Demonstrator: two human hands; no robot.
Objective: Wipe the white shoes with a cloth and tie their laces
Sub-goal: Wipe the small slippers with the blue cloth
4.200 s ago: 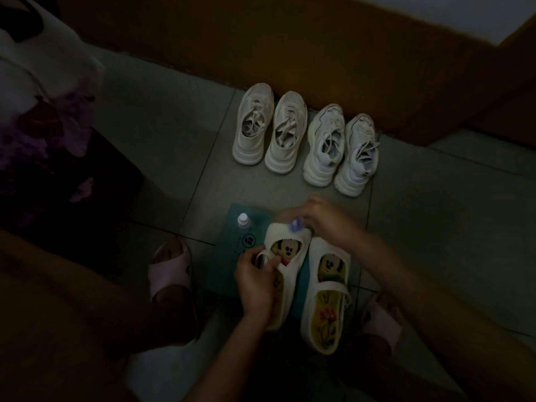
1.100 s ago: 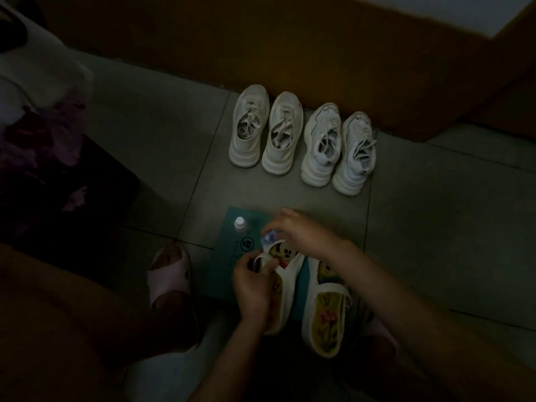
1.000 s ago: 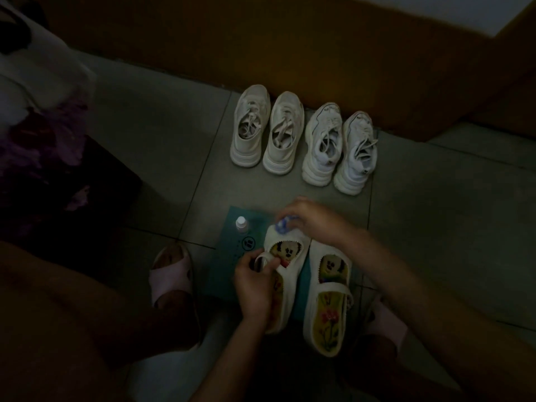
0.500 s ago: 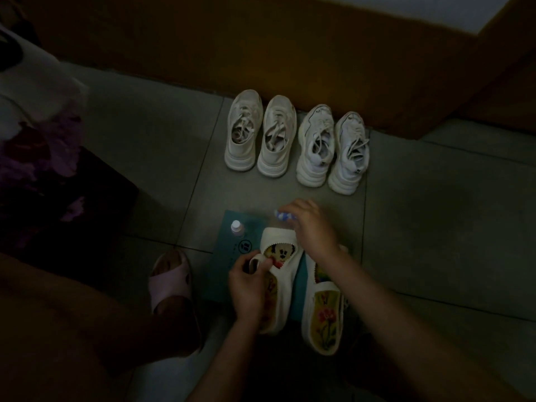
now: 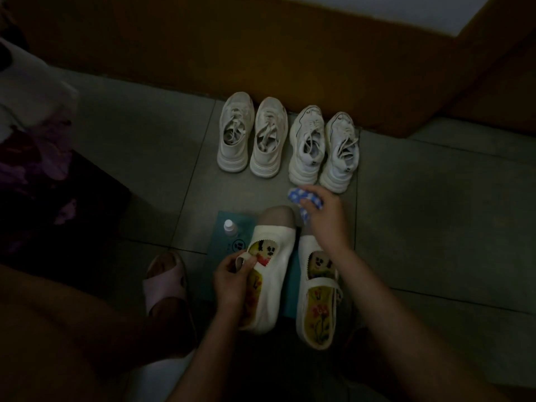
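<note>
Two white strap shoes with cartoon insoles lie on a teal mat in front of me. My left hand grips the left white shoe at its strap and side edge. The right white shoe lies beside it, untouched. My right hand is raised just past the shoes' toes, closed around a crumpled blue-and-white dotted cloth. The cloth is off the shoe.
Two pairs of white lace-up sneakers stand in a row against the brown wall, laces loose. A small white-capped bottle stands on the mat's far left corner. My foot in a pink slipper rests left of the mat.
My right hand with the cloth has drawn off the left shoe's toe, up and to the right. My left hand keeps its hold on the shoe.
</note>
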